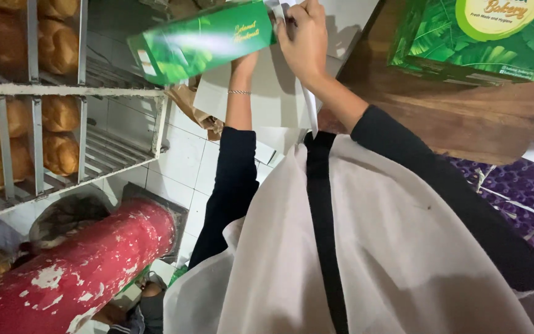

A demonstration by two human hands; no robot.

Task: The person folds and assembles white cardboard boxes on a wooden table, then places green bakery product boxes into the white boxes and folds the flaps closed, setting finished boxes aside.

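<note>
Both my arms reach up toward twelve o'clock, black sleeves pushed back from the wrists. My right hand (304, 37) is curled shut, knuckles toward me, pinching the end of a long green carton (202, 40) with a leaf print and gold lettering. The carton lies tilted, running from my right hand out toward ten o'clock. My left hand (245, 62) is under it, mostly hidden, so I cannot tell how it grips; a thin bracelet (239, 92) circles that wrist. A second green box (477, 37) sits on the wooden table (465, 117) at two o'clock.
</note>
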